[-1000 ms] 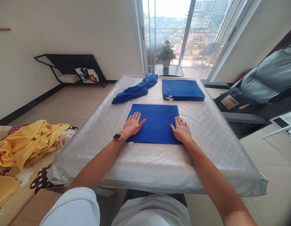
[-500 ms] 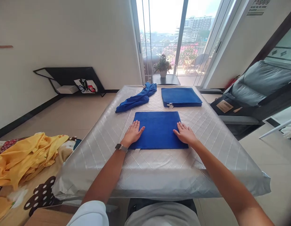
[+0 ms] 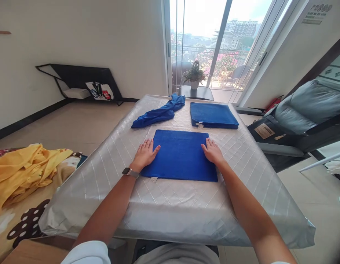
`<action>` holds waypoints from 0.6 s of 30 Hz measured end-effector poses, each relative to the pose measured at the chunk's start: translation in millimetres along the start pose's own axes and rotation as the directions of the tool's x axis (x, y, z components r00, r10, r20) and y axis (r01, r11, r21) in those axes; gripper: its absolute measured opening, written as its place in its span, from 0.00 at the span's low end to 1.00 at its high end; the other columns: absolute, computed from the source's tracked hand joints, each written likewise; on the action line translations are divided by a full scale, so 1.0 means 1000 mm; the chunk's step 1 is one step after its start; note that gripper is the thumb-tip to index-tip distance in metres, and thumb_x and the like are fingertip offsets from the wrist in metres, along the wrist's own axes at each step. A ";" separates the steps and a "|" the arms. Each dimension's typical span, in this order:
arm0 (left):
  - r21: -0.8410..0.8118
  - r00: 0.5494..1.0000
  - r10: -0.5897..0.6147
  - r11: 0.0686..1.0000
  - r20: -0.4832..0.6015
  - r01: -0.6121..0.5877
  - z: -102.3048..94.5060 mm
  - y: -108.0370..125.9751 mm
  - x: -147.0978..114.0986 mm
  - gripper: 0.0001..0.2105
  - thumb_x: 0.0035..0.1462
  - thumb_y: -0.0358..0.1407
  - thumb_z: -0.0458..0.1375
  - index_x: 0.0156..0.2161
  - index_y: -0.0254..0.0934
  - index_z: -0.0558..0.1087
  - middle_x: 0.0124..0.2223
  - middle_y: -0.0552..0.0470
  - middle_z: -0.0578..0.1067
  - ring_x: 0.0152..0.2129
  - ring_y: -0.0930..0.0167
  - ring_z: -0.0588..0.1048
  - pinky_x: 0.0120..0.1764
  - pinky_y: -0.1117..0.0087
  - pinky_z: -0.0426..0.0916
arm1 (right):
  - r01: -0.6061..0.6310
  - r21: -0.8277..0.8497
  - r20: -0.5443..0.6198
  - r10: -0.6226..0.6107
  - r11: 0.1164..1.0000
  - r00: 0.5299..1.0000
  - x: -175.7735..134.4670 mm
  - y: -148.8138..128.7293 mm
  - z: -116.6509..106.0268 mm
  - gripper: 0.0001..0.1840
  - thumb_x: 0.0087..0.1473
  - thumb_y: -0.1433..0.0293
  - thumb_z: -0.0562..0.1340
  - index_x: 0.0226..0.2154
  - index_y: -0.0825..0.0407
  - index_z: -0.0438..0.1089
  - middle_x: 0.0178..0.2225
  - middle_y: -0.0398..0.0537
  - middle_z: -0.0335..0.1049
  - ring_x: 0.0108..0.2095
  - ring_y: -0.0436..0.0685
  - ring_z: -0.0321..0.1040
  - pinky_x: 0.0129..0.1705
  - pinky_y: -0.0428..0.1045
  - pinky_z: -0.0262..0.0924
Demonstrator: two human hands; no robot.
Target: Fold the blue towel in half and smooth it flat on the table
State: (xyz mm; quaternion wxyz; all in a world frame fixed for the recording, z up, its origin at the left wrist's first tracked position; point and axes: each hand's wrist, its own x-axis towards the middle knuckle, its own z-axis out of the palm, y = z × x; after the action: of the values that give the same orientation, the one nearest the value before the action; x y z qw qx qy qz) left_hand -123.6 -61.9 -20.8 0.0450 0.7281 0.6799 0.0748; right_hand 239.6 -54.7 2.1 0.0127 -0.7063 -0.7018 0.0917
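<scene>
A flat blue cloth cover (image 3: 181, 156) lies in front of me on the silver tablecloth (image 3: 170, 212), with a small white tag (image 3: 153, 179) at its near left edge. My left hand (image 3: 145, 154) rests open along the cover's left edge, fingers stretched out and thumb over the cloth. Along the right edge lies my right hand (image 3: 212, 150), also open and flat, its thumb on the cover. Farther back on the right is a neat stack of blue covers (image 3: 214, 114). A crumpled blue cover (image 3: 160, 112) lies behind on the left.
Yellow cloth (image 3: 29, 168) is heaped on a patterned surface at the left. A grey recliner (image 3: 302, 113) stands close to the table's right side. Beyond the far edge, a potted plant (image 3: 195, 75) sits on a chair before the glass door.
My left hand has slid outward to the cover's left edge; the right has shifted slightly toward its edge. The cover stays flat. The camera view has tilted a little.
</scene>
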 end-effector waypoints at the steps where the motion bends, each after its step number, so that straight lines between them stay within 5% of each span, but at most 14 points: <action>1: -0.016 1.000 -0.020 1.000 -0.015 0.019 0.000 -0.007 0.003 0.40 0.72 0.56 0.33 0.73 0.22 0.52 0.75 0.32 0.52 0.73 0.56 0.51 0.72 0.51 0.46 | 0.010 -0.004 -0.008 -0.010 1.000 1.000 -0.001 0.002 0.001 0.41 0.73 0.52 0.37 0.76 0.61 0.41 0.77 0.53 0.34 0.76 0.62 0.34 0.75 0.57 0.34; 6: -0.097 0.984 -0.088 0.992 -0.153 0.074 -0.003 -0.033 0.013 0.39 0.72 0.55 0.33 0.71 0.22 0.57 0.73 0.31 0.58 0.72 0.55 0.55 0.71 0.49 0.50 | 0.011 0.004 -0.024 -0.011 1.000 1.000 -0.005 0.002 0.001 0.40 0.73 0.53 0.38 0.76 0.61 0.41 0.77 0.51 0.35 0.76 0.61 0.34 0.75 0.56 0.33; 9: -0.084 0.972 0.032 0.995 -0.233 -0.053 -0.012 -0.014 0.010 0.39 0.72 0.54 0.32 0.70 0.21 0.57 0.72 0.31 0.59 0.72 0.57 0.54 0.71 0.53 0.51 | 0.008 0.029 -0.032 -0.008 1.000 0.999 -0.005 0.000 0.001 0.40 0.73 0.52 0.38 0.76 0.60 0.41 0.77 0.51 0.35 0.76 0.61 0.34 0.75 0.57 0.32; 13: 0.055 0.906 0.401 0.916 -0.134 -0.397 -0.019 0.062 0.009 0.39 0.73 0.55 0.34 0.70 0.21 0.58 0.73 0.33 0.57 0.73 0.59 0.52 0.72 0.57 0.47 | 0.006 0.050 -0.021 -0.005 0.999 1.000 -0.005 0.001 0.001 0.40 0.73 0.52 0.38 0.76 0.59 0.41 0.77 0.51 0.35 0.76 0.61 0.33 0.75 0.56 0.32; 18: 0.036 0.831 0.557 0.830 0.010 -0.557 0.001 0.179 0.029 0.38 0.73 0.55 0.35 0.72 0.26 0.56 0.75 0.37 0.55 0.73 0.62 0.51 0.72 0.60 0.45 | 0.015 0.029 -0.035 -0.014 0.999 0.999 -0.005 0.002 0.001 0.39 0.73 0.54 0.37 0.76 0.59 0.42 0.77 0.52 0.36 0.76 0.60 0.34 0.74 0.56 0.33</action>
State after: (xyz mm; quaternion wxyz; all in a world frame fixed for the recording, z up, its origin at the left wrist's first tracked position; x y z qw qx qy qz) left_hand 54.1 -46.0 9.7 0.0072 0.8951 0.4399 0.0721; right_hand 241.2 -60.1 1.7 0.0361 -0.7026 -0.7050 0.0896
